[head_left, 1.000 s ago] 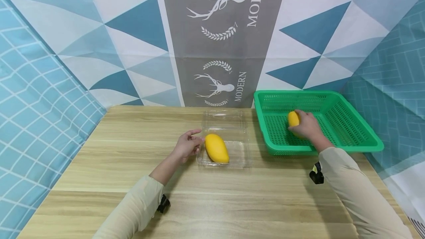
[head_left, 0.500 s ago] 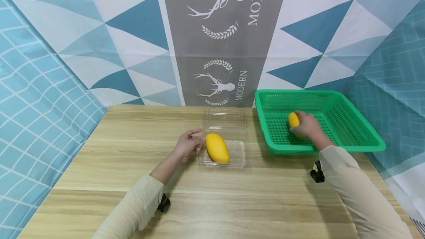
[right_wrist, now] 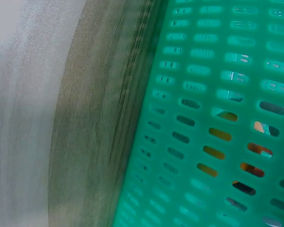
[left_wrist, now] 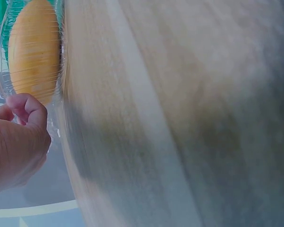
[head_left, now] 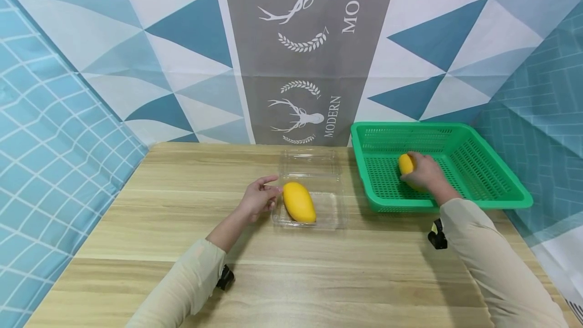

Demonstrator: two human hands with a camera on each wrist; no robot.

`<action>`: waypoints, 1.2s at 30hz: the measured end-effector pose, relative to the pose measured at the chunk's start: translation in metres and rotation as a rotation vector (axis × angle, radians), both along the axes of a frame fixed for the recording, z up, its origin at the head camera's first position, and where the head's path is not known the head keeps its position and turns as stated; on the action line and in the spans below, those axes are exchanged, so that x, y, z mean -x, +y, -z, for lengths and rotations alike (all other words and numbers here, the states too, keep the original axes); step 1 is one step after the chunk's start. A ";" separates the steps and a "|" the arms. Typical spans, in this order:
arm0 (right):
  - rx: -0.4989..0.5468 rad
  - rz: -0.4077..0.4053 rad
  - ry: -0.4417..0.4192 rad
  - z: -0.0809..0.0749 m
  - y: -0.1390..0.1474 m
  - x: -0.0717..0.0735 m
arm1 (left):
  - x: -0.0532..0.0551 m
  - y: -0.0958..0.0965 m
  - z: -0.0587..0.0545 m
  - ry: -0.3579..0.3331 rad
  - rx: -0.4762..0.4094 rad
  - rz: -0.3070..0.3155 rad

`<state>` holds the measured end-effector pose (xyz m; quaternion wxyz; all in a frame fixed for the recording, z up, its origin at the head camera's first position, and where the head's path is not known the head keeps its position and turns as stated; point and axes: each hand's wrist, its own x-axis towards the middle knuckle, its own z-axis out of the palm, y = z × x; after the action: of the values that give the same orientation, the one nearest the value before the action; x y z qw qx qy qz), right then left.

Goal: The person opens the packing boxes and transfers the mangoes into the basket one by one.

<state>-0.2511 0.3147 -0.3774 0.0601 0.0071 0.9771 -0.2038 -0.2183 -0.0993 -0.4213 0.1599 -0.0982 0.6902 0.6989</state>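
A clear plastic clamshell box [head_left: 330, 211] lies with its lid folded back on the table, one yellow mango [head_left: 299, 202] inside at its left. My left hand [head_left: 258, 199] is at the box's left side, thumb and finger pinching its rim. The left wrist view has this hand [left_wrist: 19, 142] right at the box's edge, below the mango [left_wrist: 34, 49]. Inside the green basket [head_left: 371, 204], my right hand [head_left: 426, 172] grips a second mango [head_left: 406, 164] from its right side. The right wrist view is mostly the basket's slotted wall [right_wrist: 194, 71], yellow showing through the slots.
The wooden table [head_left: 291, 272] runs back to a patterned cloth wall [head_left: 182, 54]. Blue cloth hangs at the left and right sides. The basket stands at the back right, its rim close to the wall. Each wrist carries a small black camera.
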 end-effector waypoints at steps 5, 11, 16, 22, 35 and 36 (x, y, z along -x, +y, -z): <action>-0.013 -0.022 -0.010 0.002 0.000 0.002 | 0.001 0.000 0.001 -0.002 -0.006 -0.004; -0.018 -0.019 -0.013 0.004 0.001 0.003 | 0.001 0.001 0.001 0.000 -0.008 -0.010; -0.024 -0.030 -0.016 0.004 0.001 0.002 | 0.002 0.001 0.002 0.007 -0.011 -0.006; -0.021 -0.034 -0.031 0.004 0.000 0.002 | 0.001 0.001 0.001 0.004 -0.016 0.001; -0.026 -0.039 -0.041 0.005 0.001 0.003 | 0.001 0.001 -0.001 0.001 -0.025 0.008; -0.027 -0.040 -0.042 0.005 0.001 0.003 | 0.001 0.001 -0.001 0.003 -0.023 0.007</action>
<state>-0.2541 0.3154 -0.3825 0.0845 -0.0074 0.9783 -0.1892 -0.2191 -0.0984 -0.4206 0.1626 -0.0930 0.6827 0.7063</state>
